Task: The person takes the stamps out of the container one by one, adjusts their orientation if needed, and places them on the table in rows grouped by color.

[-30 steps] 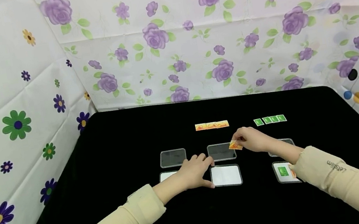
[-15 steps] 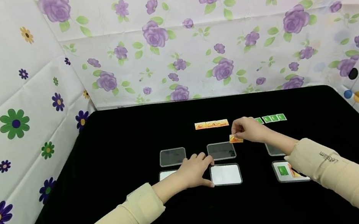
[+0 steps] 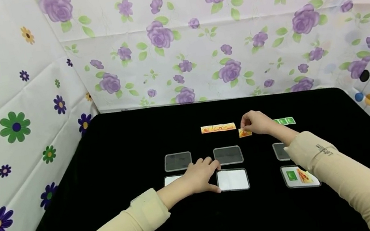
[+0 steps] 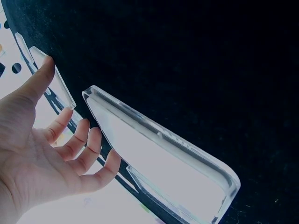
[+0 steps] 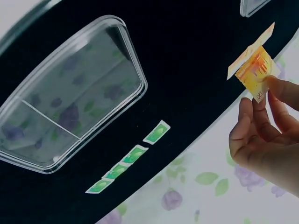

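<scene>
My right hand (image 3: pixel 257 122) pinches an orange postage stamp (image 5: pixel 254 70) between thumb and fingers. The stamp has perforated edges and is held just in front of the row of orange stamps (image 3: pixel 218 128); in the right wrist view it overlaps that row. Beneath the right forearm, partly covered, runs a row of green stamps (image 5: pixel 117 171). My left hand (image 3: pixel 201 176) is low over the cloth with fingers spread and relaxed, its thumb tip at the edge of the middle white-lined case (image 3: pixel 233 180). Another white-lined case (image 4: pixel 159 158) is partly behind the left wrist.
Clear lids (image 3: pixel 178 161) lie in a row behind the cases, including a middle lid (image 3: pixel 228 155) and a right lid (image 5: pixel 70 93). The right case (image 3: pixel 300 176) holds a green stamp and an orange one. Black cloth (image 3: pixel 131 139) covers the table, with a flowered curtain (image 3: pixel 136 75) behind.
My right hand has moved away from me, from beside the middle lid toward the orange row, carrying the orange stamp. The left hand has stayed in place.
</scene>
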A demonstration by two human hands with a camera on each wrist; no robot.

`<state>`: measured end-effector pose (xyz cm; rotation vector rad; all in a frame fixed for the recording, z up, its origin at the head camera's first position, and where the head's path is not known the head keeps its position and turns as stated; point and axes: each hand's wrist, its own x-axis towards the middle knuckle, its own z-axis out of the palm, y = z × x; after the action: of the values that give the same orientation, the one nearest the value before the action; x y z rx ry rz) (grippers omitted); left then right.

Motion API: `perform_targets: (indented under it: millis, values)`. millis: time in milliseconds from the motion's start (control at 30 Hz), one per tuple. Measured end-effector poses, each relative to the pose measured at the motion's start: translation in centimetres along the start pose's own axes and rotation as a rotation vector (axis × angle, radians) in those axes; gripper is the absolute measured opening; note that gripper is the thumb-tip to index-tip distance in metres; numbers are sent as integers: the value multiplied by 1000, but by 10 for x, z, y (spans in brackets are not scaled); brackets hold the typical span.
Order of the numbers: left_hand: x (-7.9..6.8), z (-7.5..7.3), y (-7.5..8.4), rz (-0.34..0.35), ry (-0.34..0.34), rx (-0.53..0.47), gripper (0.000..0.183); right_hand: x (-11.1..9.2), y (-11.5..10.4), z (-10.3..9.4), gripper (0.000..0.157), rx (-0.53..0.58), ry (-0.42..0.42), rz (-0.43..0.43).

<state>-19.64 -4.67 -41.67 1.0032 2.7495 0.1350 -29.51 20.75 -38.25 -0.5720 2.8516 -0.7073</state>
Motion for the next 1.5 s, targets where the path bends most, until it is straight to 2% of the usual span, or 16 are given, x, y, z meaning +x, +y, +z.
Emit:
perform_targets:
  millis: [400,733,900,1067,1500]
  values:
    - [1,2,1,2,-1,28,60,26,11,0,7,-72,-37,96]
    - [0,4,2,-13,5,29,60,40,19,8,6,-71,21,141]
    - [-2,5,2,-15,11,29,60,45,20,13,6,-72,59,190]
    - [-1,5,0,-15,13,31,59,48,19,16,8,-52,63,247]
    - [0,4,2,-18,15,36,60,50,15,20,6,-73,98,318]
